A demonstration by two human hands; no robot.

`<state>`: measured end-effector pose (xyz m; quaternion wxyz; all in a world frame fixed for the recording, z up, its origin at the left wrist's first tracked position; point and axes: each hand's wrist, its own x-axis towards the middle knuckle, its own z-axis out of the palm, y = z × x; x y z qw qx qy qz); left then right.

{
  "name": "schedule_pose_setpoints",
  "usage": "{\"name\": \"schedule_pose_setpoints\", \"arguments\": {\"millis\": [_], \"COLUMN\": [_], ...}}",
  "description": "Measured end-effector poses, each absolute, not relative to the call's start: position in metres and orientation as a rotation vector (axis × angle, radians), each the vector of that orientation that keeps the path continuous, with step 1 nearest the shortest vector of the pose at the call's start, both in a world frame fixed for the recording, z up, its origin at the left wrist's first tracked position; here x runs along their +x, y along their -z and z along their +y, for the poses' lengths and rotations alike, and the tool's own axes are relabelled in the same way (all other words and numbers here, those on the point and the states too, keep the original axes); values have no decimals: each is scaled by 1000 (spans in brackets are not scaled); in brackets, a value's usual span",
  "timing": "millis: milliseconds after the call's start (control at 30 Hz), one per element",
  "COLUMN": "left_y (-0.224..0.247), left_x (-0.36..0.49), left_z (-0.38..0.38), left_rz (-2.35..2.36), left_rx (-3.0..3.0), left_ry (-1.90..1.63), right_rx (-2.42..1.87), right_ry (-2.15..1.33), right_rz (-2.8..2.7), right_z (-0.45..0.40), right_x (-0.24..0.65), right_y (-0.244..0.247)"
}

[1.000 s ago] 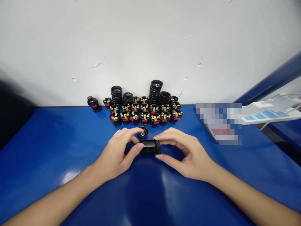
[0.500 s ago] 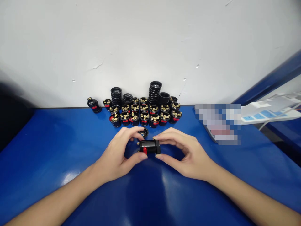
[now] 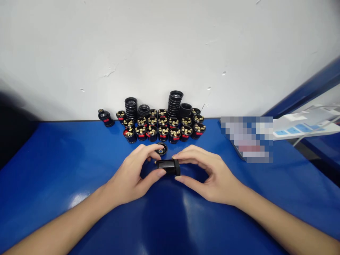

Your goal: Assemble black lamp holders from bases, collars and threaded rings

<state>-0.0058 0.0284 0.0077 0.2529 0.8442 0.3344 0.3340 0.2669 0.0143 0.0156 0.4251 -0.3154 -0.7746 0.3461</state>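
Note:
A black cylindrical electrical connector body (image 3: 166,165) lies level between my hands, a bit of brass contact poking out at its left end. My left hand (image 3: 138,173) is closed around that end, with thumb in front and fingers behind. At the other end, a wider black ring (image 3: 177,167) is pinched between the thumb and fingers of my right hand (image 3: 208,173). Just behind the held connector, a round black cap (image 3: 162,150) rests on the blue table, partly covered by my left fingers.
Several black connector bodies (image 3: 163,131) with brass contacts and red tabs stand in rows at the wall. Stacked black rings (image 3: 175,104) rise behind them. An assembled connector (image 3: 106,118) stands at left. A pixelated flat item (image 3: 247,140) lies right, near papers (image 3: 297,129).
The connector body has turned about its long axis, so its red tab no longer shows. Both hands keep nearly the same place and grip.

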Motion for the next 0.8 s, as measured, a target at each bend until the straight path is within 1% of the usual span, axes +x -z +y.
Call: {"name": "schedule_pose_setpoints", "arguments": {"millis": [200,400,600,800], "left_y": [-7,-5,-7,-4], "left_x": [-5,-5,-6,-5], "left_z": [28,28,27,28], "left_rz": [924,899,939,911], "left_rx": [2277,2295,2263,2299], "left_ry": [-894,-996,-870,-987], "right_rx": [-788,-793,-791,-803], "right_ry": [-776,-841,-824,-829], "right_rz": [-1998,-1946,-1948,-1925], "right_z": [15,15,13,13], "right_x": [268,267,268,268], "right_y": [-15,-14,-14,-12]}}
